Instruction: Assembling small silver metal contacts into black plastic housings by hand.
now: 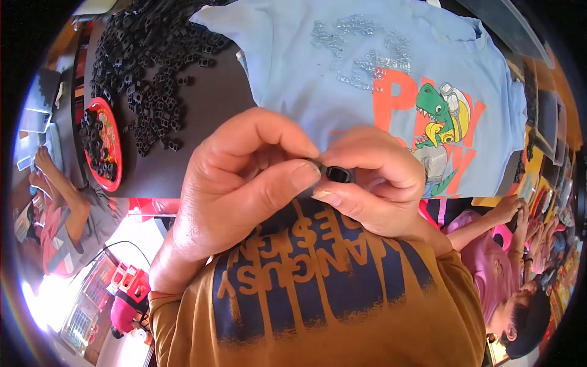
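In front of my chest both hands meet at a small black plastic part [338, 175] with a hollow opening. My right hand [379, 180] pinches it between thumb and fingers. My left hand [251, 177] is closed in a pinch at its left end, with a dark bit showing between the fingertips; whether that is a separate piece is hidden. Beyond my hands a light blue T-shirt [299, 85] with a dinosaur print lies spread on the dark table [202, 131]. Small shiny pieces [361, 52] are scattered on the shirt.
A large heap of black plastic parts [153, 55] covers the far left of the table. By the left edge stands a red plate [113, 137] holding more of them. Other people sit on both sides, one in a pink top [480, 244] at my right.
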The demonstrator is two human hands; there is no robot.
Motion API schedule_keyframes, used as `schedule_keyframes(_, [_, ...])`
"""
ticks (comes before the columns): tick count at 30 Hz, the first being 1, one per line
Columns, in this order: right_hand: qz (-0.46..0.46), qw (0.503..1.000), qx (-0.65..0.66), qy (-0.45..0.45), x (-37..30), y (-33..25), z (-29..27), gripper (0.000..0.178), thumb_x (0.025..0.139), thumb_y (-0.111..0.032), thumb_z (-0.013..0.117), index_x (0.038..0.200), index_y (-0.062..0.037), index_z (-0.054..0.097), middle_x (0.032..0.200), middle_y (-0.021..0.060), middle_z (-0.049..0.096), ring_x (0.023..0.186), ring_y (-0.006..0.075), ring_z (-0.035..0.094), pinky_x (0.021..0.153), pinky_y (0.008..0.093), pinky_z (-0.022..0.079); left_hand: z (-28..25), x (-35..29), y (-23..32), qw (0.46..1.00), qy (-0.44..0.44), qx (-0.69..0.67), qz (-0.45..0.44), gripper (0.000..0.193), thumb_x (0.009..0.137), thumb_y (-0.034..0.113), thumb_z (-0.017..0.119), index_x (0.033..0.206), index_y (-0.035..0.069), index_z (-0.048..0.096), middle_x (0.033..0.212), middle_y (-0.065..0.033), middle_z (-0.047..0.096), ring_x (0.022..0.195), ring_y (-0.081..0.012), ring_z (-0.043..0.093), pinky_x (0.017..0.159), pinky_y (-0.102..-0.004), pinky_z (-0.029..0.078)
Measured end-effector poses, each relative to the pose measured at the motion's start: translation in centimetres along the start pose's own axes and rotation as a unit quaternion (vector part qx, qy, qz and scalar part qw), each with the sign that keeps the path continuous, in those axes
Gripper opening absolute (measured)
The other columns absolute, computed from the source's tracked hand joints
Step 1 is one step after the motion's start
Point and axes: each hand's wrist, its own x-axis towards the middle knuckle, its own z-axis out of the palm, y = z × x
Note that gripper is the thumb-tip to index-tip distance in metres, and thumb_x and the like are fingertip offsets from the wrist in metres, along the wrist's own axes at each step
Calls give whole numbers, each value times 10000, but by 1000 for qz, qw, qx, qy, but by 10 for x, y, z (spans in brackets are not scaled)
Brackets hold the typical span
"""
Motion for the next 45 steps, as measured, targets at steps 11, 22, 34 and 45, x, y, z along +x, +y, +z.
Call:
schedule_keyframes(11, [-16, 1000, -24, 0, -2, 4, -2, 285, 702, -7, 757, 959, 2, 636, 845, 72, 647, 711, 158, 590, 581, 257, 453, -2, -3, -8, 993, -10, 108, 48, 249, 827, -74, 581, 1069, -18, 558, 910, -24, 556, 771, -45, 536, 671, -177, 423])
schedule_keyframes(22, [-27, 1000, -12, 2, -2, 6, -3, 312, 692, -15, 767, 974, 2, 634, 871, 77, 650, 758, 196, 608, 635, 280, 462, 1, 4, -8, 869, 2, 428, 249, 361, 700, -116, 612, 1045, -13, 596, 844, -114, 623, 638, -182, 592, 554, -261, 462])
schedule_keyframes(34, [13, 998, 55, 26, -7, 5, 0, 252, 717, -41, 755, 932, -10, 629, 818, 59, 640, 655, 152, 586, 570, 258, 443, -2, 5, -8, 997, 2, 39, 60, 263, 775, -65, 409, 1028, -59, 477, 989, -149, 585, 688, -147, 551, 691, -257, 463])
schedule_keyframes(45, [-12, 999, 42, -8, -8, 3, -5, 221, 711, -64, 770, 883, -26, 637, 741, 46, 612, 585, 134, 568, 502, 249, 421, 22, 62, -1, 806, -25, 522, 279, 119, 761, -19, 619, 869, 28, 605, 710, -31, 474, 578, -136, 445, 526, -242, 355])
